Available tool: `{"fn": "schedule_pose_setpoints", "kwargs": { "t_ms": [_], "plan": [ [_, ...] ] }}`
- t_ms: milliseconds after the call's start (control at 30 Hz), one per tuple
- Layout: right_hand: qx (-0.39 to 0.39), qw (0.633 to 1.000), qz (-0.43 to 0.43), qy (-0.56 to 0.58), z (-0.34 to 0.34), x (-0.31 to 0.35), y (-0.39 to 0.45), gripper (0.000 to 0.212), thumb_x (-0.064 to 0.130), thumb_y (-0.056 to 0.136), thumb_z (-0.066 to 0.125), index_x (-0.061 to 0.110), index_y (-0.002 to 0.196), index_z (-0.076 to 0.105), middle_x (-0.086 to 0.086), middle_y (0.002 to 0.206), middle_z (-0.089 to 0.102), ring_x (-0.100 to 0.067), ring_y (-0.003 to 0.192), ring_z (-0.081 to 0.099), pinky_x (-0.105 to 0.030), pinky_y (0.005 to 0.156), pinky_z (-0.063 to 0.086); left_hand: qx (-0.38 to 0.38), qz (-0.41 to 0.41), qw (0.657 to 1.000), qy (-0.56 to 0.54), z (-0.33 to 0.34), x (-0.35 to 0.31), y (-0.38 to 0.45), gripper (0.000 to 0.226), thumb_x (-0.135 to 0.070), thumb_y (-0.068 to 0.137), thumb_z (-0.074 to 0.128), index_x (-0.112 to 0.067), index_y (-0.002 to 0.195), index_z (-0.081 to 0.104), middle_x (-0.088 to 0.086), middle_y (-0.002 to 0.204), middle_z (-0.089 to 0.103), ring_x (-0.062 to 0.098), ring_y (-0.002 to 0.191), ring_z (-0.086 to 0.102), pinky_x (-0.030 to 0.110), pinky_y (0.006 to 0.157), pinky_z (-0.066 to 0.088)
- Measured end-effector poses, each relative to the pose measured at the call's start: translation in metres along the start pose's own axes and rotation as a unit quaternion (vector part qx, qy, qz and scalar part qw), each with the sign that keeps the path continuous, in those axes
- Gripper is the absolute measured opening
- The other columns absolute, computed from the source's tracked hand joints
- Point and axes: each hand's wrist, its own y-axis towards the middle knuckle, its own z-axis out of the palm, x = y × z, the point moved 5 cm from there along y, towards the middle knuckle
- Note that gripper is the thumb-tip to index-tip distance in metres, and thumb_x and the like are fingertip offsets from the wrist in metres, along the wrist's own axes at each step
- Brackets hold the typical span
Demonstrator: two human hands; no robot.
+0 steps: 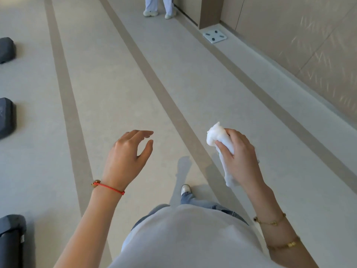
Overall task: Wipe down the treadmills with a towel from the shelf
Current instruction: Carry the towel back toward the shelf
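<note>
Carrying the towel (219,139) bunched in my right hand (238,153), left hand (126,153) loose and empty, heading for the treadmills (6,117) along the floor's left edge, I guess.

The person wears a pale grey short-sleeved top (185,235) over faded blue denim jeans (195,200), with a white sneaker (185,188) showing at 12 o'clock of the torso. A red braided cord bracelet (109,188) circles the left wrist; two thin gold chain bracelets (270,221) ring the bare right forearm.

head view, facing down, floor (212,78) ahead
</note>
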Motion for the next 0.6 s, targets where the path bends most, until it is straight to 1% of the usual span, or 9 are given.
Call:
{"fn": "schedule_pose_setpoints", "kwargs": {
  "t_ms": [133,300,367,467,600],
  "plan": [
    [0.000,1.000,-0.009,-0.018,-0.006,-0.012,0.085,0.018,0.030,0.100,0.046,0.021,0.111,0.057,0.012,0.099,0.057,-0.003,0.090,0.045,-0.014,0.075,0.028,-0.008,0.001,1.000,-0.008,0.017,-0.002,0.079,0.023,-0.021,0.096,0.061,-0.016,0.116,0.069,-0.004,0.107,0.070,0.018,0.103,0.066,0.039,0.086,0.054],
    [0.024,1.000,-0.007,-0.018,0.015,-0.028,0.167,0.019,0.028,0.100,0.047,0.020,0.113,0.058,0.007,0.103,0.060,-0.007,0.093,0.048,-0.015,0.075,0.028,-0.011,-0.005,1.000,-0.017,0.043,0.015,0.164,0.021,-0.021,0.095,0.063,-0.017,0.114,0.070,-0.005,0.106,0.070,0.019,0.101,0.067,0.043,0.082,0.056],
    [0.030,0.999,0.001,-0.019,0.026,-0.037,0.199,0.020,0.029,0.100,0.047,0.021,0.114,0.058,0.008,0.105,0.060,-0.008,0.095,0.049,-0.017,0.077,0.031,-0.011,-0.003,1.000,-0.018,0.054,0.023,0.199,0.021,-0.020,0.095,0.064,-0.016,0.114,0.070,-0.004,0.105,0.071,0.019,0.099,0.068,0.042,0.081,0.056],
    [0.035,0.999,0.003,-0.027,0.046,-0.050,0.260,0.021,0.029,0.100,0.046,0.021,0.115,0.058,0.008,0.105,0.061,-0.005,0.093,0.048,-0.017,0.079,0.032,-0.009,0.004,1.000,-0.008,0.071,0.037,0.264,0.021,-0.019,0.094,0.064,-0.016,0.114,0.070,-0.002,0.105,0.072,0.019,0.097,0.068,0.039,0.082,0.056],
    [0.037,0.999,0.003,-0.027,0.068,-0.060,0.358,0.020,0.031,0.100,0.046,0.021,0.112,0.058,0.008,0.102,0.061,-0.004,0.091,0.048,-0.014,0.076,0.030,-0.014,0.000,1.000,-0.007,0.084,0.056,0.360,0.021,-0.020,0.094,0.063,-0.016,0.114,0.071,-0.002,0.105,0.071,0.019,0.098,0.068,0.039,0.082,0.056]
  ]
}}
